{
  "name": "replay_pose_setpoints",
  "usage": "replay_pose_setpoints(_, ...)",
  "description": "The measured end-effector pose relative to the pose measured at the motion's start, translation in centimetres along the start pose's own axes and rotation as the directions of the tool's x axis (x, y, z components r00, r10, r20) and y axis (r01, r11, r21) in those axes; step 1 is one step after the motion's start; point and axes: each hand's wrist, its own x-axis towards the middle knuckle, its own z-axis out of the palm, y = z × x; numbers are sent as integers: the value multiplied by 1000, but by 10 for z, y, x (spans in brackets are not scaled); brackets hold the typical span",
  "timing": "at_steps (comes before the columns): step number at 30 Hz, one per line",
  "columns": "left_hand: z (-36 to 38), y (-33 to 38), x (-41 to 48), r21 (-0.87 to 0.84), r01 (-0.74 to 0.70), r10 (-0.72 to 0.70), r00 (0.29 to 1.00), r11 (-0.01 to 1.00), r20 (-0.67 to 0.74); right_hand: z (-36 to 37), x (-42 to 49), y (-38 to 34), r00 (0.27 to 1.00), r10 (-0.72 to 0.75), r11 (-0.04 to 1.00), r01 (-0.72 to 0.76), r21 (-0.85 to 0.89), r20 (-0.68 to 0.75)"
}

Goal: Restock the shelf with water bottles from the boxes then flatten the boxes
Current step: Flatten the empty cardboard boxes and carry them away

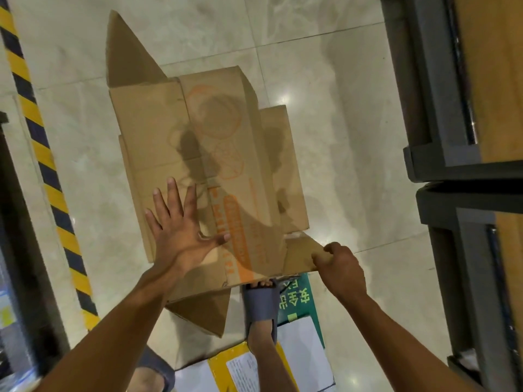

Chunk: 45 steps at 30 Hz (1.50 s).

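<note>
Brown cardboard box point(198, 154) with orange print, yellow-and-black striped floor tape point(42, 154), grey sandal point(261, 304).

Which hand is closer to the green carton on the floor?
Right. The right hand grips a flap of the cardboard box right beside the green carton; the left hand presses flat on the cardboard, farther off to the left.
</note>
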Motion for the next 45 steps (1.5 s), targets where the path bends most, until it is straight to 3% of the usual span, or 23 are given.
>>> replay_pose_setpoints(4, -2, 0, 5, 16, -1, 1, 1000, 1000, 0, -26, 21, -41, 977, -213, 977, 213, -17, -32)
replay_pose_setpoints(6, -3, 0, 8, -3, -11, 11, 1000, 1000, -8, -31, 35, -66, 956, -290, 954, 285, 95, 46)
replay_pose_setpoints(10, 2, -6, 9, -49, -69, 67, 997, 996, -46, -22, 63, -108, 915, -276, 814, 61, 578, 292)
replay_pose_setpoints(13, 10, -13, 7, -82, -97, 91, 993, 992, -76, -3, 87, -110, 859, -250, 719, -145, 680, 447)
replay_pose_setpoints(16, 17, -17, 5, -108, -119, 109, 990, 987, -94, 14, 93, -101, 779, -299, 708, -206, 676, 551)
replay_pose_setpoints(19, 19, -20, 3, -121, -139, 125, 986, 983, -113, 13, 86, -95, 934, -147, 723, -124, 679, 327)
replay_pose_setpoints(20, 18, -19, 3, -115, -132, 119, 987, 985, -111, 7, 83, -91, 978, -68, 736, -85, 672, 198)
replay_pose_setpoints(22, 16, -16, 1, -81, -94, 86, 992, 992, -97, -18, 68, -82, 995, 67, 787, -10, 617, -70)
replay_pose_setpoints(24, 13, -11, 2, -38, -58, 54, 995, 998, -87, -48, 36, -75, 938, 114, 837, 85, 540, -326)
replay_pose_setpoints(26, 8, -10, 5, -22, -37, 36, 998, 999, -46, -72, -13, -81, 885, 13, 825, 253, 505, -465)
replay_pose_setpoints(29, 2, -13, 8, -46, -41, 42, 999, 998, 14, -73, -75, -95, 853, -268, 762, 472, 443, -447)
replay_pose_setpoints(33, -6, -11, 8, -171, -30, 30, 1000, 985, -1, -29, -112, -119, 744, -625, 650, 663, 371, -235)
replay_pose_setpoints(37, -11, -17, 7, -413, -55, 18, 996, 909, -91, 33, -104, -130, 719, -678, 714, 694, 94, -151)
replay_pose_setpoints(40, -17, -16, 0, -462, -64, -17, 986, 885, -169, 50, -93, -136, 713, -694, 720, 681, -134, -102)
replay_pose_setpoints(43, -27, -14, -1, -355, -139, 33, 957, 925, -289, 51, -83, -137, 693, -719, 682, 693, -234, -46)
replay_pose_setpoints(45, -31, -13, 5, -184, -226, 180, 955, 956, -237, 50, -76, -134, 672, -740, 652, 706, -277, -30)
